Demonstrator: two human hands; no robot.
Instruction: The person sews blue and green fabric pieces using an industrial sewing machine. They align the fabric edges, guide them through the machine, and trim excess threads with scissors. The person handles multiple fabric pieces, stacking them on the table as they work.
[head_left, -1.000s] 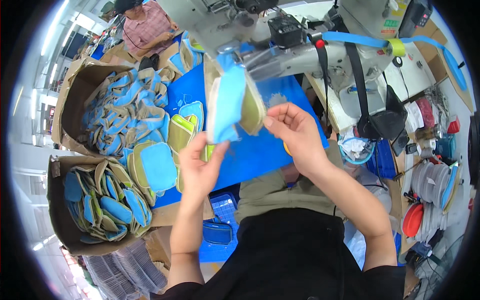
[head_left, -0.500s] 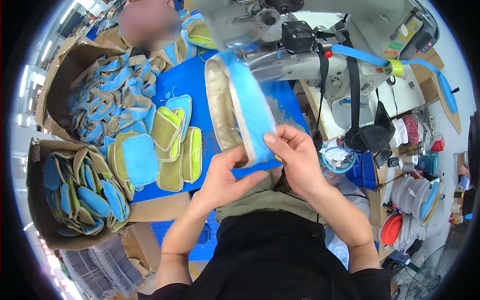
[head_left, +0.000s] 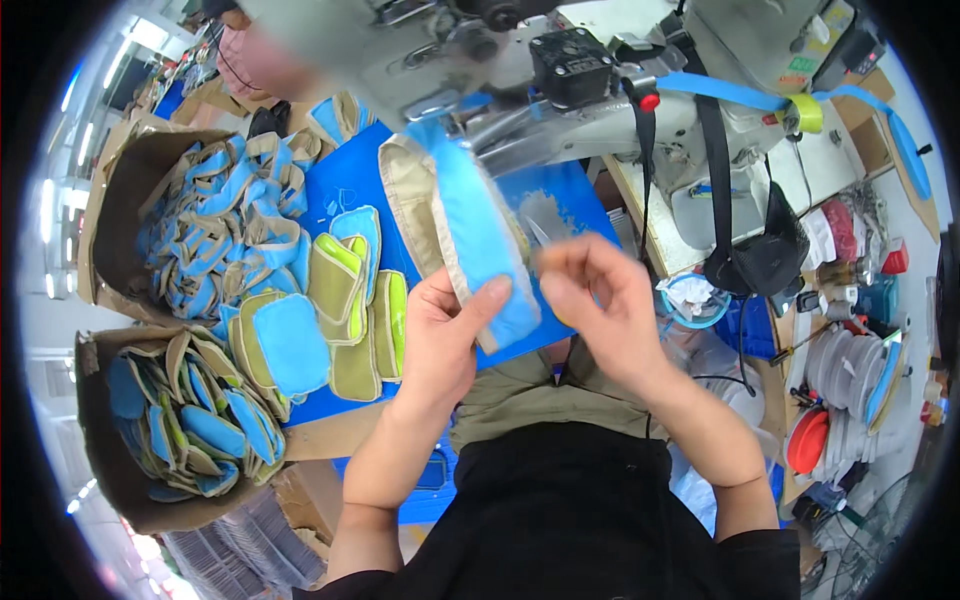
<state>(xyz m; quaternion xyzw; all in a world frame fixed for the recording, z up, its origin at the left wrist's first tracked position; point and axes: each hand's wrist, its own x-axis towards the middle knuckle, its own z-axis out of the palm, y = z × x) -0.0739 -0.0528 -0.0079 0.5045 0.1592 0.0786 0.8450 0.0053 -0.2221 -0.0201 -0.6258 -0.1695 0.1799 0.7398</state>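
A blue fabric band (head_left: 485, 225) with beige edging and a beige inner side hangs in a loop below the sewing machine head. My left hand (head_left: 445, 325) is closed on its lower end, with the thumb pressed on the blue face. Just right of the band, my right hand (head_left: 600, 295) is curled and slightly blurred. A small pointed metal blade (head_left: 538, 232) sticks out above its fingers, and a bit of yellow shows under the palm; these look like thread snips. The band's upper end reaches the machine, where blur hides the contact.
The sewing machine (head_left: 500, 60) stands ahead, with blue tape (head_left: 730, 90) feeding in from the right. Blue, beige and green pads (head_left: 290, 345) lie on the blue table (head_left: 340, 185). Two cardboard boxes (head_left: 100, 440) of sewn pieces stand at left. A person (head_left: 265, 65) is at far left.
My right hand has let go of the band and moved slightly right of it. My left hand's thumb now presses on the blue face. The view has shifted a little.
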